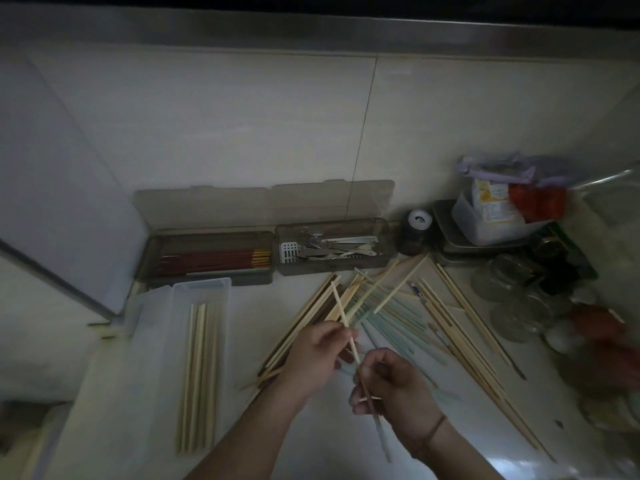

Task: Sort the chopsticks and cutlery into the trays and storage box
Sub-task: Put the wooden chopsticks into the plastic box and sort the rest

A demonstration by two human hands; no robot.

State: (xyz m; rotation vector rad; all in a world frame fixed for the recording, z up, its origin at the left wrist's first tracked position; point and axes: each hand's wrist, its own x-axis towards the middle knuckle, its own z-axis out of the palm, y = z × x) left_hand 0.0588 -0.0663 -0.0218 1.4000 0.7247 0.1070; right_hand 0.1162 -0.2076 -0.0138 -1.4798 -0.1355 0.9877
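Observation:
A loose heap of pale wooden and light green chopsticks lies spread over the counter. Above its near edge my left hand pinches a pale wooden chopstick that points up and away. Just right of it, my right hand grips a thin chopstick whose pale end sticks out toward me. A clear tray on the left holds several pale chopsticks. At the back stand a dark box with red chopsticks and a storage box with metal cutlery.
The two back boxes have open lids leaning on the tiled wall. On the right stand a dark jar, a bag on a metal tray and several glass jars. A metal ledge runs at the left.

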